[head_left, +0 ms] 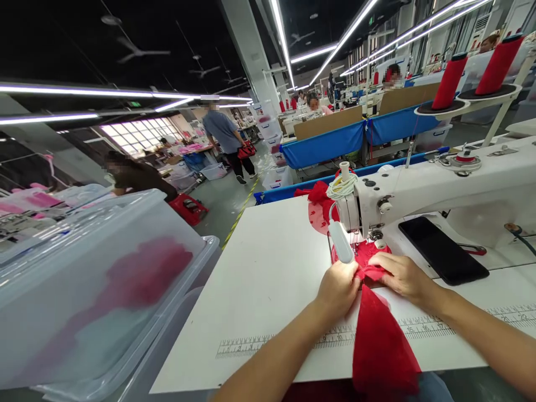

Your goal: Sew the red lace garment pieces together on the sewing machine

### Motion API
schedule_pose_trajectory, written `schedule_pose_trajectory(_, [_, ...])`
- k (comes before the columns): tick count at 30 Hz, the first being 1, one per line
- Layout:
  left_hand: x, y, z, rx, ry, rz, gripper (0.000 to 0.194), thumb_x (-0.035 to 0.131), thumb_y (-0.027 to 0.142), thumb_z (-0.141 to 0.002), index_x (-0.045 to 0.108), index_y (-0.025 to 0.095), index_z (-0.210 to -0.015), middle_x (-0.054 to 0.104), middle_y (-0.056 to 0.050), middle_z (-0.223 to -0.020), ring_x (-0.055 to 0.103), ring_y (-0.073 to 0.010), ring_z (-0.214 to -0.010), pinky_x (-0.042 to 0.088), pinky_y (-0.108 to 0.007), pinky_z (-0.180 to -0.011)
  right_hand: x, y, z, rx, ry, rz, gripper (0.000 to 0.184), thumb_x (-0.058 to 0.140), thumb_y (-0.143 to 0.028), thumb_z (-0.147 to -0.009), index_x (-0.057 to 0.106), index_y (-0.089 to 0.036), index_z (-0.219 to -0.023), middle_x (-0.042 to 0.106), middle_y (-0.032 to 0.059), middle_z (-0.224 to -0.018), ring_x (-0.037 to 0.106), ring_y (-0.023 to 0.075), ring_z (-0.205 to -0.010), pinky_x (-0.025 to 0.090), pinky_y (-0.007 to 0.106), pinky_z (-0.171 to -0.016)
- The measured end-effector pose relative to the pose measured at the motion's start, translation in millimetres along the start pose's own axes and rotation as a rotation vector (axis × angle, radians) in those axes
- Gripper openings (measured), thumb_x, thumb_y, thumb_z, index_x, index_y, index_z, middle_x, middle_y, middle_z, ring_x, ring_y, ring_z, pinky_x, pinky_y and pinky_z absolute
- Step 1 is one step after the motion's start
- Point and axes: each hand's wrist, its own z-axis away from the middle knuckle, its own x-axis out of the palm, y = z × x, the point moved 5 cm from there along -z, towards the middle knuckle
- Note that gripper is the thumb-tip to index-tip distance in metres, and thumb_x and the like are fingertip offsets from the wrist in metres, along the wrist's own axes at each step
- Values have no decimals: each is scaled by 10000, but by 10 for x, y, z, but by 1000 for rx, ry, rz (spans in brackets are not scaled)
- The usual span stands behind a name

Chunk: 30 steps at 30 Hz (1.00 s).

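Red fabric (383, 338) runs from the needle area of a white sewing machine (419, 178) down over the table's front edge. My left hand (338, 287) is closed on the fabric just left of and in front of the needle. On the other side, my right hand (404, 276) pinches the gathered cloth near the presser foot. A small lit lamp (341, 243) hangs over the stitching spot and partly hides it. More red cloth, partly sheer (318, 209), lies behind the machine head.
A black phone (444, 250) rests under the machine arm, with red-handled scissors (475, 250) beside it. Red thread cones (450, 82) stand at upper right. Translucent bins (96, 279) fill the left. A person (224, 131) stands in the aisle; another bends at left.
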Motion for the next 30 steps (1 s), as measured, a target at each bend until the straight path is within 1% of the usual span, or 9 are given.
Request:
schedule_pose_trajectory(3, [-27,-16,7,33,-8,21,263,435,23,-857,378,224,-697,483,28,-665,437,-132,-589,350,-255,-561,-85,-6,33,-90,73,121,172,450,-246,-1002,603,-223,-1076,699,69,-961,685,191,-818,556,298,-691])
schedule_pose_trajectory(7, [-24,-45,-2,46,-17,38,287,447,36,-877,348,220,-680,443,38,-655,411,-123,-583,316,-242,-539,-238,-62,51,-127,221,139,187,423,-190,-1018,596,-244,-1064,653,0,-768,643,128,-620,529,228,-584])
schedule_pose_trajectory(9, [-16,-57,-5,51,-17,37,289,445,55,-893,348,219,-676,445,34,-656,409,-124,-584,314,-242,-541,-265,-101,59,-156,258,155,194,424,-204,-1025,597,-249,-1099,677,15,-817,669,132,-662,538,227,-596])
schedule_pose_trajectory(12, [-2,-67,-5,67,-21,27,285,436,101,-928,375,216,-674,467,24,-658,416,-129,-585,321,-246,-545,-191,-127,61,-179,178,240,220,496,-301,-1011,579,-238,-1204,710,94,-1111,716,187,-884,569,272,-678])
schedule_pose_trajectory(14, [2,-65,-2,86,-27,18,289,432,148,-956,403,213,-677,490,15,-662,429,-136,-591,324,-254,-548,-107,-131,60,-201,82,291,292,532,-349,-997,560,-222,-1259,701,111,-1186,711,211,-936,562,300,-707])
schedule_pose_trajectory(17, [-1,-37,10,144,-47,-41,315,384,217,-1006,466,207,-702,547,-6,-690,472,-152,-625,351,-268,-571,-19,-131,53,-219,-14,328,211,490,-334,-1021,619,-208,-1130,724,63,-961,678,179,-783,490,283,-654])
schedule_pose_trajectory(20, [-20,2,24,213,-68,-91,374,303,241,-1036,503,202,-722,572,-18,-703,497,-158,-637,385,-275,-585,15,-161,45,-257,-47,345,266,452,-363,-1040,637,-196,-948,660,27,-780,595,151,-677,386,274,-592])
schedule_pose_trajectory(26, [-84,45,35,241,-62,-31,362,319,260,-1041,488,207,-725,582,-10,-712,494,-154,-628,395,-268,-583,41,-243,41,-330,16,462,376,357,-297,-1069,601,-193,-803,616,10,-727,488,140,-627,285,302,-573])
schedule_pose_trajectory(30, [-72,77,38,261,-97,-27,248,441,185,-956,436,212,-709,564,-6,-713,492,-156,-641,389,-261,-582,65,-230,57,-330,39,490,434,315,-336,-1074,575,-192,-757,602,15,-722,451,148,-616,257,318,-561])
